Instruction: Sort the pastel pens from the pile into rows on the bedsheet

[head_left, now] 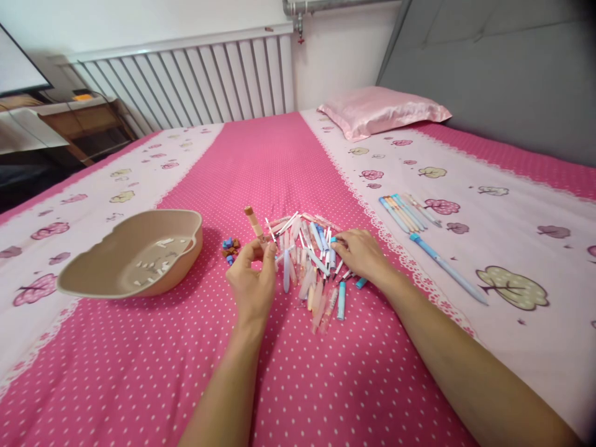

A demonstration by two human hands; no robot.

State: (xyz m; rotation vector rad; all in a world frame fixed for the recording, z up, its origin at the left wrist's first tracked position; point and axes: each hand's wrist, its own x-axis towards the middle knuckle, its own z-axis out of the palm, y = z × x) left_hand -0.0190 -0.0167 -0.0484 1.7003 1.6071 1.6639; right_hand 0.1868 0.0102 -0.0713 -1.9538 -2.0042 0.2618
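On the pink dotted bedspread lies a heap of several pen parts (310, 254): barrels, caps and thin refills. My left hand (254, 279) is closed in a pinch on a tan pen barrel (254, 222) that stands up from my fingers. My right hand (361, 253) rests on the right side of the heap, fingers curled onto the thin refills there. What they grip is too small to name. A few small brown and blue caps (230, 247) lie just left of my left hand.
A beige shallow bowl (184, 261) with small white bits inside sits to the left. Several assembled blue and pink pens (407, 211) lie in a row at the right, one long blue pen (447, 268) beside them. A pink pillow (384, 108) and grey headboard stand at the back.
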